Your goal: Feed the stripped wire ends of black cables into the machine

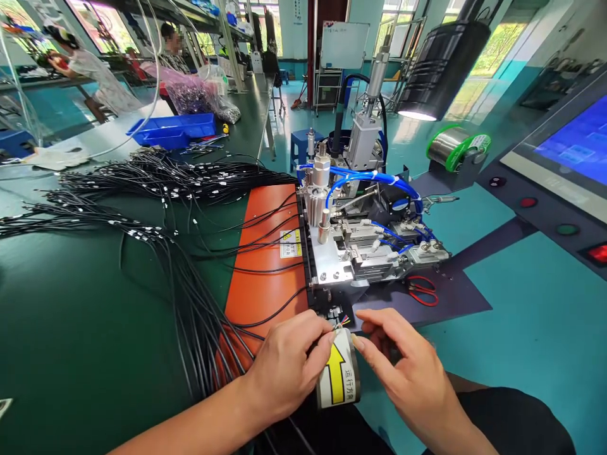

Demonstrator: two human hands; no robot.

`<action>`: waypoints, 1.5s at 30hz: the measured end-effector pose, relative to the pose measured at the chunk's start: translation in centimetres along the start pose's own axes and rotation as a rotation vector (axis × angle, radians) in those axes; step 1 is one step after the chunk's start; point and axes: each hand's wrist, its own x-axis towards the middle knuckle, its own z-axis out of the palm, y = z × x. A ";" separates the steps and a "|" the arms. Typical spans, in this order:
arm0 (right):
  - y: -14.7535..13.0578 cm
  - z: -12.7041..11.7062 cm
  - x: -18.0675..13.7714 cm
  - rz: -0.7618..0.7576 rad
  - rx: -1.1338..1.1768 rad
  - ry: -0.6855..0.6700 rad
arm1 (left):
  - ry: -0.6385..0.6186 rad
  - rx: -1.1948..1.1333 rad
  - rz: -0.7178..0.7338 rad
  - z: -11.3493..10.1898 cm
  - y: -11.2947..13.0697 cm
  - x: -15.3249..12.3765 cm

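Note:
My left hand (294, 366) is closed in a pinch at the near end of the machine, over a rounded part with a yellow arrow label (337, 376). Just past its fingertips poke the thin coloured wires (345, 320) of a cable end; the fingers hide most of that cable. To the right of the wires, my right hand (410, 366) has its thumb and forefinger apart, with nothing visible between them. Its thumb tip is close to the rounded part's edge. Beyond both hands stands the wire-processing machine (370, 253) with metal cylinders and blue air tubes.
Black cables (190, 303) lie in bundles on the green table (95, 328), several crossing the orange cover (265, 253). Red-handled scissors (423, 292) rest right of the machine. A solder wire spool (453, 146), a black lamp (441, 69) and a screen (573, 145) stand around. Two people work at back left.

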 end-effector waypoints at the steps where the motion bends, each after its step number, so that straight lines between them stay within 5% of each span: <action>1: 0.0 0.2 0.0 -0.018 -0.008 0.010 | 0.000 -0.003 0.000 0.0 0.0 0.0; 15: 0.2 1.1 -0.3 -0.338 -0.185 0.034 | -0.009 -0.009 -0.008 0.1 0.0 -0.1; 26: 1.2 2.3 -1.1 -0.520 -0.213 0.218 | 0.024 -0.025 -0.005 0.4 -0.1 -0.2; 37: -0.1 4.8 -0.8 -0.250 0.026 0.295 | 0.020 -0.032 -0.009 0.3 -0.3 -0.2; 45: -0.3 1.2 1.4 0.302 0.407 0.010 | 0.007 -0.026 0.008 0.1 -0.2 -0.2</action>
